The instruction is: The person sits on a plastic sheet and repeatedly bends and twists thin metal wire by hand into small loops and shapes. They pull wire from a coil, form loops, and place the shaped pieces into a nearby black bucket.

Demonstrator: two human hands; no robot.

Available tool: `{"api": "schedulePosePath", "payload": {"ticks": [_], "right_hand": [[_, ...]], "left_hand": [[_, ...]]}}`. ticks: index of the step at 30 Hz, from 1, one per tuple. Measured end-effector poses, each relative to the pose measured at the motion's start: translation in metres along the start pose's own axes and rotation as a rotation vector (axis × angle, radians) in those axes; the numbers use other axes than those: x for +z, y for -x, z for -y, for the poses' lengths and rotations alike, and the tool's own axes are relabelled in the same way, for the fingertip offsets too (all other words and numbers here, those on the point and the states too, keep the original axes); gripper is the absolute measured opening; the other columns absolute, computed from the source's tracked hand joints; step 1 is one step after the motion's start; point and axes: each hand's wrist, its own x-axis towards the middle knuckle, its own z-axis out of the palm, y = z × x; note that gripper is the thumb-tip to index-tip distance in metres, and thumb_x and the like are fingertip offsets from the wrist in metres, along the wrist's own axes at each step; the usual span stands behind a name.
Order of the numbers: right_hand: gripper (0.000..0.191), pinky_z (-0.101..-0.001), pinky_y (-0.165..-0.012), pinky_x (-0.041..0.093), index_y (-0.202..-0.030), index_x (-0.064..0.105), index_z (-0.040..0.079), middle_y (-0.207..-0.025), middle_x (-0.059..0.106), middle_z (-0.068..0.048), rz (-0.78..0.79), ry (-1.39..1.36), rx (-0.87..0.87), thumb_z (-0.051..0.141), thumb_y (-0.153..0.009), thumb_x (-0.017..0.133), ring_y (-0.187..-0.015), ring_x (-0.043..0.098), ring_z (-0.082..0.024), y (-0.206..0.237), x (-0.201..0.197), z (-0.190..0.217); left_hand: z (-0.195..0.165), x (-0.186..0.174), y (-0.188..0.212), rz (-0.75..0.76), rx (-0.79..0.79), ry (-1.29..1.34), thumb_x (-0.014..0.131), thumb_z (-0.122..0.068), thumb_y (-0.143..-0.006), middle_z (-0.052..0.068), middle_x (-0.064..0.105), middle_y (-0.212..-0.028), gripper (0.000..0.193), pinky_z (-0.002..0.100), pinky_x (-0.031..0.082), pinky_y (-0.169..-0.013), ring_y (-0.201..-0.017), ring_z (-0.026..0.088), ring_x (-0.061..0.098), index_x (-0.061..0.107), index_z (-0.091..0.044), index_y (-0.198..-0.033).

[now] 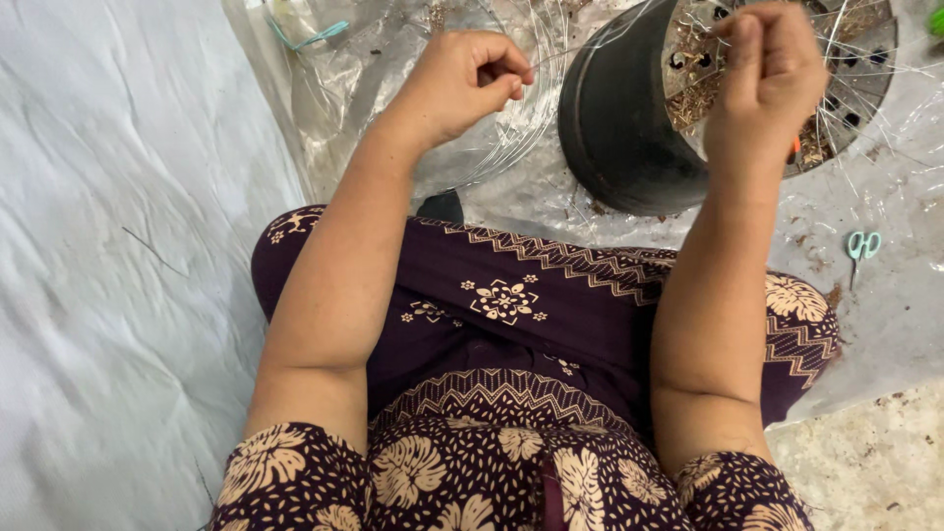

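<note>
Two bare hands work thin wire above a black plastic pot (619,128) lying on its side on a clear plastic sheet (885,315), seen from a camera worn on the seated person's head. At 11 o'clock in the view, the left hand (462,84) is curled into a loose fist, thumb and forefinger pinched on a fine strand of wire (580,44) that runs toward the pot. At 1 o'clock, the right hand (772,74) is raised in front of the pot's perforated base (846,88), fingertips pressed together; they appear to pinch the same thin wire, though the strand is too fine to follow between the fingers. Many wire strands cross the base, which carries bits of brown debris. A coil of wire (511,138) lies on the sheet just below the left hand, touching the pot's near side. Small teal-handled scissors (863,246) rest on the sheet at 3 o'clock, well apart from both hands. A length of teal cord (310,37) lies at the top, near 11 o'clock. White cloth (118,246) covers the ground at 9 o'clock. The person's lap, in dark purple patterned fabric (511,305), fills the lower centre.
</note>
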Motion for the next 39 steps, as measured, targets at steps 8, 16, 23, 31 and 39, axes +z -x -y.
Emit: {"api": "schedulePosePath", "payload": {"ticks": [8, 16, 23, 31, 39], "right_hand": [[0.021, -0.0281, -0.068, 0.036, -0.123, 0.068, -0.007, -0.095, 0.064, -0.012, -0.24, -0.433, 0.061, 0.01, -0.127, 0.057, -0.077, 0.051, -0.015, -0.014, -0.052, -0.034], [0.024, -0.026, -0.045, 0.02, -0.107, 0.064, 0.002, -0.064, 0.045, -0.002, -0.117, -0.594, 0.212, 0.021, -0.122, 0.061, -0.045, 0.029, -0.008, 0.001, -0.026, 0.006], [0.024, -0.0236, -0.043, 0.019, -0.104, 0.063, 0.004, -0.061, 0.043, 0.001, 0.022, -0.768, 0.311, 0.02, -0.121, 0.06, -0.045, 0.029, -0.006, 0.003, -0.016, 0.024], [0.019, -0.0222, -0.056, 0.025, -0.103, 0.068, 0.002, -0.073, 0.049, 0.006, 0.289, -0.43, 0.297, 0.017, -0.113, 0.062, -0.062, 0.037, -0.002, 0.03, 0.001, 0.048], [0.022, -0.0222, -0.063, 0.035, -0.095, 0.069, -0.002, -0.081, 0.062, 0.0, 0.311, -0.15, 0.068, 0.009, -0.113, 0.067, -0.07, 0.049, -0.004, 0.04, -0.02, 0.06]], "left_hand": [[0.053, -0.051, 0.016, -0.056, -0.176, -0.819, 0.073, -0.013, -0.084, 0.01, 0.076, -0.093, 0.01, 0.045, 0.054, -0.076, -0.085, 0.03, 0.072, 0.079, -0.014, -0.092], [0.147, -0.067, 0.009, -0.421, -0.514, -0.991, 0.07, -0.013, -0.083, 0.014, 0.074, -0.099, 0.014, 0.05, 0.054, -0.075, -0.092, 0.037, 0.069, 0.076, -0.013, -0.096], [0.112, -0.04, 0.0, -0.528, -0.236, -1.072, 0.078, -0.022, -0.079, 0.019, 0.073, -0.11, 0.034, 0.059, 0.05, -0.08, -0.102, 0.04, 0.069, 0.074, -0.004, -0.107], [-0.027, 0.022, 0.009, -0.078, 0.255, 0.238, 0.056, -0.025, -0.114, 0.008, 0.072, -0.127, 0.032, 0.034, 0.058, -0.107, -0.12, 0.018, 0.069, 0.065, -0.002, -0.134], [-0.065, 0.056, 0.004, 0.241, -0.028, 0.387, 0.054, -0.022, -0.111, -0.002, 0.064, -0.076, 0.028, 0.02, 0.052, -0.062, -0.065, 0.005, 0.061, 0.071, -0.002, -0.103]]}}
